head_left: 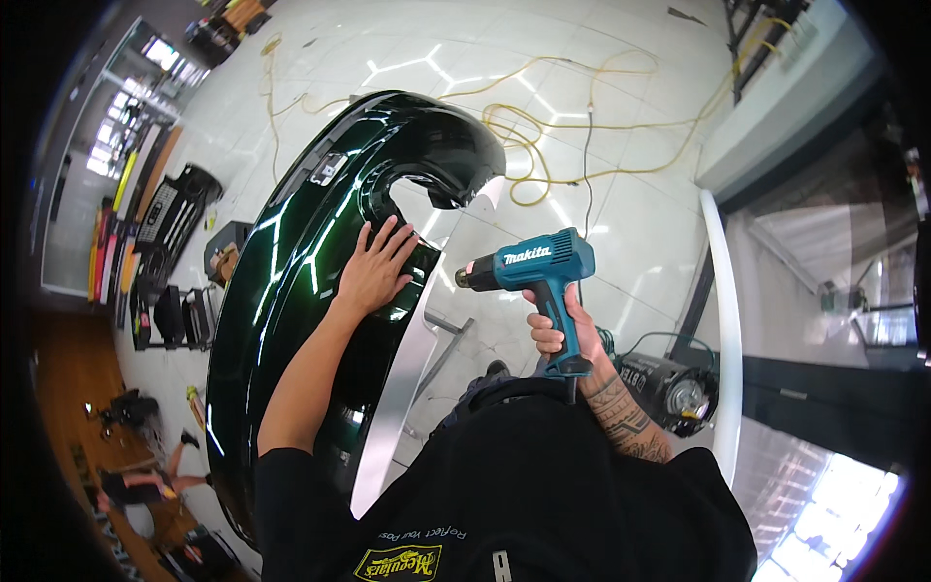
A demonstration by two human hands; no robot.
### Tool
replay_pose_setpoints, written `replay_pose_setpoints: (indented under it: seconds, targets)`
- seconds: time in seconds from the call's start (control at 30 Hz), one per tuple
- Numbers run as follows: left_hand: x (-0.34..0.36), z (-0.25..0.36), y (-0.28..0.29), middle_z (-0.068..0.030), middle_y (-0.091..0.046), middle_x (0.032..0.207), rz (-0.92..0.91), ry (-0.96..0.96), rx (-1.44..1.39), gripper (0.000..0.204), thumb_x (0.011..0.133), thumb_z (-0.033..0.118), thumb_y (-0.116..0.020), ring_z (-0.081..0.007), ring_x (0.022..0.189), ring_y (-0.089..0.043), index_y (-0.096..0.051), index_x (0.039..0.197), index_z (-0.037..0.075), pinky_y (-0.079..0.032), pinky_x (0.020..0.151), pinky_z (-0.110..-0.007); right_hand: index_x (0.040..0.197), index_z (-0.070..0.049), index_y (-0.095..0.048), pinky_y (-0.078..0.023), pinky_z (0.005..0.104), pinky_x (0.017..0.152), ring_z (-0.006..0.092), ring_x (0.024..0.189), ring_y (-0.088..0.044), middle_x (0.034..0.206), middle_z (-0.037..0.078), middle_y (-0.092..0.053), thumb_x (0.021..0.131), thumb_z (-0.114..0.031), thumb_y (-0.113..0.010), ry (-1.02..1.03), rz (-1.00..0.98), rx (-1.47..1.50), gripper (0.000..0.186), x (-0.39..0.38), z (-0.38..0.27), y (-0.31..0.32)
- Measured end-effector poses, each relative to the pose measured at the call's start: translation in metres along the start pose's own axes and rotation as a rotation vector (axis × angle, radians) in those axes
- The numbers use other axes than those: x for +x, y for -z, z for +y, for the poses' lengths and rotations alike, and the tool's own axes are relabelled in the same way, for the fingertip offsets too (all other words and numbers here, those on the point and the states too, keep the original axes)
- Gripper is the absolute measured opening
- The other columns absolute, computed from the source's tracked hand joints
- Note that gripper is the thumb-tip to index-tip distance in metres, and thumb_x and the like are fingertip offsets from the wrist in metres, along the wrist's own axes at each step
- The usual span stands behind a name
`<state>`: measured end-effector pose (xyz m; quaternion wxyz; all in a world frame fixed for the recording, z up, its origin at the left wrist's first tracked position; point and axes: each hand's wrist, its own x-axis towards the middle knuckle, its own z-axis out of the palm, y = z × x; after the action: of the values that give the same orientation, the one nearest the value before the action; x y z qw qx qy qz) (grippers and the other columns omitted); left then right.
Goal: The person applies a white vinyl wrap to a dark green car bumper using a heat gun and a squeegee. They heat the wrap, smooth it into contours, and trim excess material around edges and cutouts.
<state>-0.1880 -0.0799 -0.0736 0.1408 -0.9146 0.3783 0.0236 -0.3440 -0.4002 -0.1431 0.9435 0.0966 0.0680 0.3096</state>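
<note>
A large glossy dark green car bumper (pixel 291 281) stretches in front of me, raised on a metal stand (pixel 448 354). My left hand (pixel 373 267) rests flat on its upper surface, fingers spread, close to the edge of the curved cutout. A strip of pale film (pixel 402 398) hangs along the bumper's near right edge. In my right hand (pixel 567 330) is a teal and black heat gun (pixel 533 260), my fingers wrapped around its handle. Its metal nozzle points left toward the bumper, apart from it. A dark cord (pixel 589 165) runs from the tool across the floor.
A yellow cable (pixel 529 145) lies in loops on the tiled floor beyond the bumper. A black round machine (pixel 684 393) stands at my right, by a white curved edge (pixel 720 320). Another bumper (pixel 175 218) and colored panels line the left wall. A person (pixel 145 483) is at far left.
</note>
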Motion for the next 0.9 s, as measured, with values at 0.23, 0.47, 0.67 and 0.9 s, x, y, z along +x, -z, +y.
replay_pose_setpoints:
  seconds: [0.23,0.47,0.67,0.9]
  targets:
    - [0.01,-0.007,-0.008,-0.0042,-0.041,0.147,0.172,-0.03,-0.06,0.058,0.086,0.028,-0.068,-0.0255,0.144,-0.027,-0.047,0.139,0.012,-0.019,0.116,-0.053,0.141,-0.003,-0.041,-0.041,0.024,0.054,0.0105,0.062,-0.042,0.083,0.004,-0.043,0.096,-0.06,-0.046,0.235,-0.106,0.088,0.073,-0.003,0.048,0.017]
    - [0.009,-0.006,-0.004,-0.0052,-0.041,0.147,0.157,-0.038,-0.075,0.066,0.08,0.029,-0.073,-0.0261,0.144,-0.027,-0.046,0.139,0.012,-0.021,0.116,-0.054,0.141,-0.002,-0.041,-0.043,0.0247,0.055,0.0106,0.062,-0.043,0.083,0.004,-0.042,0.096,-0.058,-0.047,0.277,-0.193,0.168,0.073,0.004,0.057,0.026]
    - [0.019,0.007,-0.004,-0.0055,-0.038,0.148,0.072,0.065,-0.057,0.088,0.067,0.038,-0.083,-0.0293,0.147,-0.019,-0.044,0.142,0.015,-0.016,0.115,-0.061,0.143,-0.001,-0.037,-0.044,0.024,0.055,0.01,0.063,-0.043,0.083,0.004,-0.043,0.096,-0.057,-0.048,0.237,-0.155,0.16,0.074,0.01,0.059,0.034]
    - [0.05,0.013,-0.007,-0.008,-0.051,0.137,-0.067,0.04,0.001,0.076,0.056,0.036,-0.089,-0.0328,0.147,-0.019,-0.06,0.122,0.014,-0.006,0.116,-0.066,0.143,0.0,-0.038,-0.043,0.0256,0.056,0.0129,0.064,-0.045,0.085,0.006,-0.045,0.096,-0.041,-0.053,0.203,-0.168,0.15,0.064,0.012,0.039,0.035]
